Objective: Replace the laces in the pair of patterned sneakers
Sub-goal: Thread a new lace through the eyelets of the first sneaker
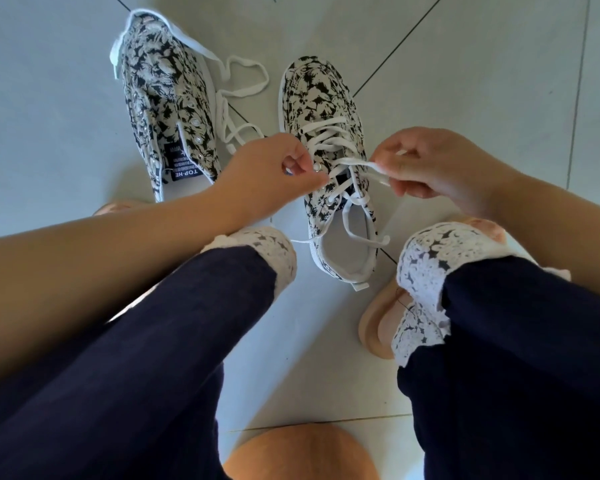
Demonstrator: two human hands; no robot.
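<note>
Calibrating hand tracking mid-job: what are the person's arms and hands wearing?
Nothing worn shows. The left hand and right hand have no gloves; the left forearm and right forearm are bare, with no sleeve, watch or bracelet in view.

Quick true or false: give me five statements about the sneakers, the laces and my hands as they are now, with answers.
1. Both sneakers are laced. False: the unlaced sneaker has bare eyelets; only the laced sneaker carries a lace.
2. The right hand pinches the lace. True.
3. A loose lace lies between the sneakers. True.
4. The left hand lies flat on the floor. False: its curled fingers pinch at the laced sneaker's eyelets.
5. The sneakers stand on a table. False: they are on the tiled floor.
</note>
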